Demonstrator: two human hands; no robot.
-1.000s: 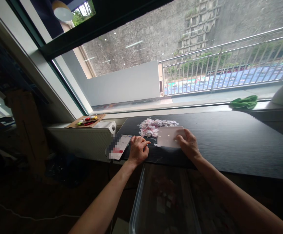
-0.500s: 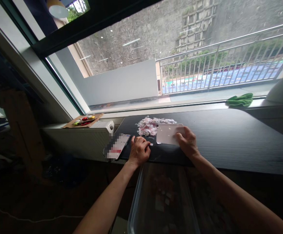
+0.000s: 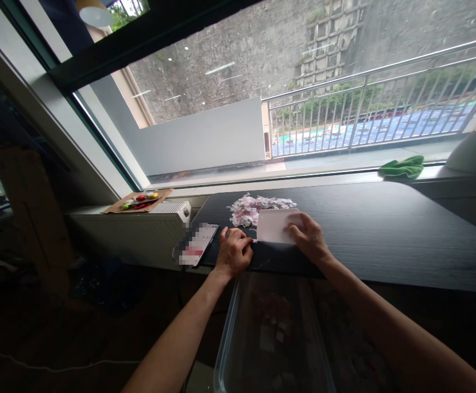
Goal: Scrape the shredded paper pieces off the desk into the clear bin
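My right hand [image 3: 309, 236] grips a pale, flat, rounded-corner card [image 3: 277, 225] by its right side, thumb in front. The card stands tilted on the black table, its lower edge at the tabletop, just in front of a heap of shredded paper [image 3: 244, 210] in white and pink bits. My left hand [image 3: 233, 252] rests near the table's front edge with its fingers curled in. A small white paper scrap [image 3: 255, 240] lies at its fingertip, close to the card's lower left corner. Whether the fingers pinch anything is hidden.
A phone [image 3: 200, 244] lies at the left end of the black table [image 3: 369, 234]. Below the front edge stands a clear plastic bin [image 3: 226, 341] with paper pieces inside. A radiator [image 3: 131, 232] is at left; a green cloth [image 3: 402, 167] lies on the windowsill.
My right hand has moved the card slightly left, its corner now close to the scrap by my left fingertip. My left hand stays almost in place.
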